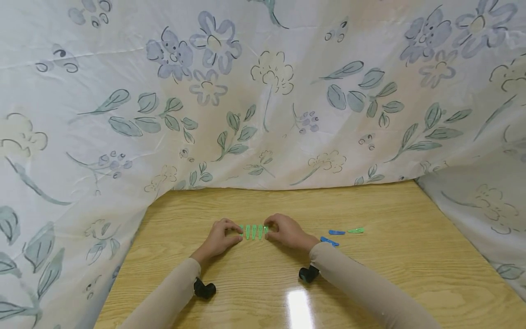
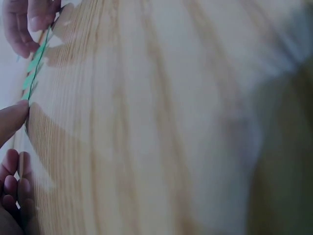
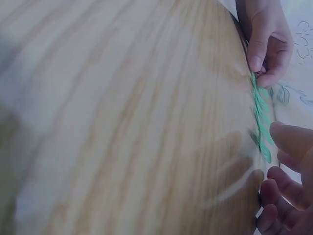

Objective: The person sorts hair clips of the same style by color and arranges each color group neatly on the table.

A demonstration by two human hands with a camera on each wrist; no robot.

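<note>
Five green clips lie in a row on the tabletop in the head view; left hand and right hand each pinch one at either end, presumably keeping the row even, while two blue clips sit aside. Left wrist view: the left thumb meets the row. Right wrist view: the right fingers curl beside it, their pressure impossible to tell.

No text, label, brand, number or sign can be read in any view: not on the hair clips, the tabletop or the flower-patterned cloth.
</note>
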